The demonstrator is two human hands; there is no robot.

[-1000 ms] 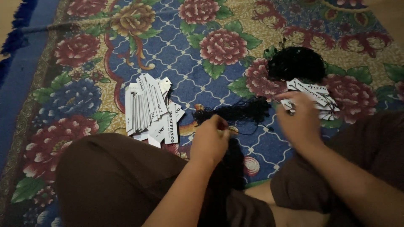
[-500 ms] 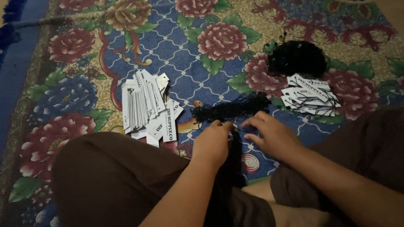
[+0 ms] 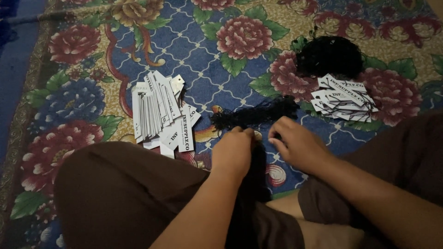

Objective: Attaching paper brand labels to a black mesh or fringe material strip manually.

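Picking a strand out of the black string bundle [image 3: 256, 115] looks like our step right now. Our left hand [image 3: 235, 152] and right hand [image 3: 295, 145] both sit curled at its near edge, fingertips pinching at threads. Next probably calls for a tag: the white tag stack [image 3: 159, 110] lies left of our left hand, the strung tags [image 3: 344, 99] beyond our right.
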